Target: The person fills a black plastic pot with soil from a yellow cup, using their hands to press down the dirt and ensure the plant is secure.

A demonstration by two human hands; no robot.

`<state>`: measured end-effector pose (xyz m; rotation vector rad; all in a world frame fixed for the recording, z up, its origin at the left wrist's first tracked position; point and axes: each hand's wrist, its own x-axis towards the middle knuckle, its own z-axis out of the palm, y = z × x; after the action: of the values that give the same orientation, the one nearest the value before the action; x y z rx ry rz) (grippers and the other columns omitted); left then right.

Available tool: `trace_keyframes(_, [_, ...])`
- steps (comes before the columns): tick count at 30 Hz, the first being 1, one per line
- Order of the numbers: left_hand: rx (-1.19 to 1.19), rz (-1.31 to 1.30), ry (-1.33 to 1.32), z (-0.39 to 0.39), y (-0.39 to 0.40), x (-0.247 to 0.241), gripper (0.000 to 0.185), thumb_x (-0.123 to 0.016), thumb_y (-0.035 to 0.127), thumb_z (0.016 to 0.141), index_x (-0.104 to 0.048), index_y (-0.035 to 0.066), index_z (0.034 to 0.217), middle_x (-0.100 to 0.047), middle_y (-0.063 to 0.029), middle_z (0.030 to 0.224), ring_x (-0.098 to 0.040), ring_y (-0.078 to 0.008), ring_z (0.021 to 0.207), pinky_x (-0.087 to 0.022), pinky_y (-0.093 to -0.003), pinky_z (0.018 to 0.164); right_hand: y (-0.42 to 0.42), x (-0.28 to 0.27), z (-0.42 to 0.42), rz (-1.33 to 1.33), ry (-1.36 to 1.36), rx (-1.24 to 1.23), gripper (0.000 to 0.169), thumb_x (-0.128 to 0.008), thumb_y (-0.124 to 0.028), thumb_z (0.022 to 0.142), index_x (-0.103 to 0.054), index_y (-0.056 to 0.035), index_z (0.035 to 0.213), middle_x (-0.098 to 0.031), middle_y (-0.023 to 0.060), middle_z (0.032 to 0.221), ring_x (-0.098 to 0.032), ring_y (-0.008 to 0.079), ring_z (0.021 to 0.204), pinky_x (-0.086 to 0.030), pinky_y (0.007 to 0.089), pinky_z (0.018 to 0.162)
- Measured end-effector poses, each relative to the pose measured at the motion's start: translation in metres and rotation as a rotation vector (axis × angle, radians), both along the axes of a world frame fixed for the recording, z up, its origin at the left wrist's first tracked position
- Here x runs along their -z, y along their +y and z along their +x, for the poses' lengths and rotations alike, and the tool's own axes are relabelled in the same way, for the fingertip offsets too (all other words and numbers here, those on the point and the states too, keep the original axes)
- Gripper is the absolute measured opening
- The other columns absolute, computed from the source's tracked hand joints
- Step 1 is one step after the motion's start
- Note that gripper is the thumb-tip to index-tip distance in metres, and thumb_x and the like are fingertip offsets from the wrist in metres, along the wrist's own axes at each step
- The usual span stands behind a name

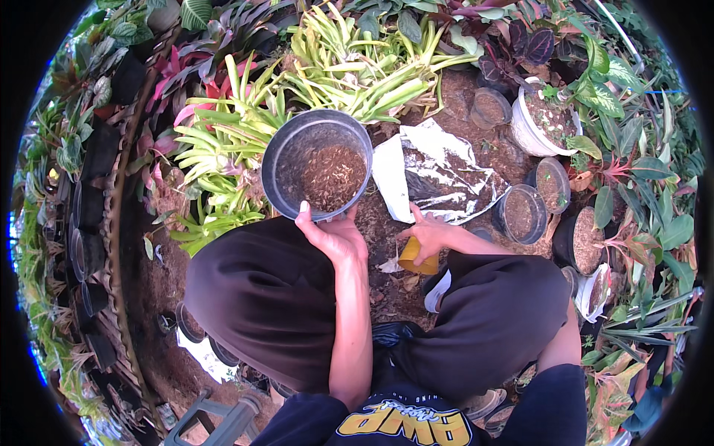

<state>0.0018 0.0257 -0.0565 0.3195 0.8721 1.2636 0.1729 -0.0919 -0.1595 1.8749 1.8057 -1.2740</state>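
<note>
My left hand [337,237] supports a round black plastic pot [281,167] from below, its thumb against the near rim. Brown, loose potting mix [334,178] with pale flecks lies inside, heaped toward the right. Lower down, between my knees, my right hand [429,234] grips a tilted yellow plastic cup [418,263] near the ground; its contents are hidden. Just beyond that hand, an open white plastic sack [393,178] with a dark inner side spreads over the soil, dark potting mix showing in it.
Light-green strappy plants [357,72] lie heaped ahead. To the right stand a white pot [535,125], several soil-filled black pots [521,214] and leafy plants. Tiered dark pots [89,203] line the left side. A grey plastic stool [215,418] is at lower left.
</note>
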Motion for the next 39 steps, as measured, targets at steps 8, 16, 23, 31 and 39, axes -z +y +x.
trace_keyframes(8, [0.032,0.051,0.001,0.002,0.0,-0.001,0.083,-0.059,0.055,0.095,-0.035,0.008,0.158,-0.045,-0.0162,0.155,-0.052,-0.0322,0.136,-0.054,-0.0549,0.101,0.026,0.052,0.027,0.118,0.144,0.293,0.122,-0.091,-0.055,0.061,-0.042,0.0146,0.149,-0.045,0.0362,0.15,-0.048,0.0484,0.139,-0.04,0.0523,0.118])
trace_keyframes(16, [0.044,0.06,-0.012,0.006,0.0,0.004,0.081,-0.058,0.053,0.095,-0.034,0.008,0.159,-0.044,-0.0167,0.156,-0.051,-0.0326,0.138,-0.053,-0.0567,0.104,0.025,0.03,0.091,0.328,0.124,0.631,0.11,-0.089,-0.049,0.065,-0.05,0.0134,0.146,-0.053,0.0346,0.147,-0.053,0.0416,0.139,-0.042,0.0439,0.119])
trace_keyframes(23, [0.047,0.044,-0.009,0.01,-0.001,0.003,0.081,-0.058,0.054,0.096,-0.034,0.009,0.159,-0.043,-0.0165,0.157,-0.051,-0.033,0.139,-0.053,-0.0575,0.104,0.008,-0.007,0.177,0.466,0.005,0.877,0.109,-0.09,-0.047,0.066,-0.049,0.0134,0.147,-0.055,0.0307,0.149,-0.056,0.0367,0.139,-0.043,0.0417,0.118])
trace_keyframes(31, [0.051,0.044,0.0,0.011,-0.001,0.002,0.082,-0.056,0.055,0.096,-0.033,0.009,0.16,-0.042,-0.0167,0.158,-0.05,-0.0332,0.139,-0.052,-0.0585,0.104,-0.014,-0.042,0.243,0.575,-0.142,1.07,0.115,-0.088,-0.054,0.064,-0.047,0.0116,0.15,-0.058,0.0317,0.144,-0.061,0.0371,0.132,-0.048,0.0425,0.113])
trace_keyframes(39, [0.051,0.023,-0.003,0.012,-0.001,0.008,0.081,-0.058,0.054,0.096,-0.034,0.01,0.159,-0.041,-0.0164,0.158,-0.049,-0.0333,0.139,-0.052,-0.0586,0.104,-0.042,-0.048,0.296,0.665,-0.217,1.198,0.114,-0.09,-0.048,0.063,-0.047,0.021,0.143,-0.064,0.0339,0.133,-0.069,0.0339,0.12,-0.055,0.0397,0.102])
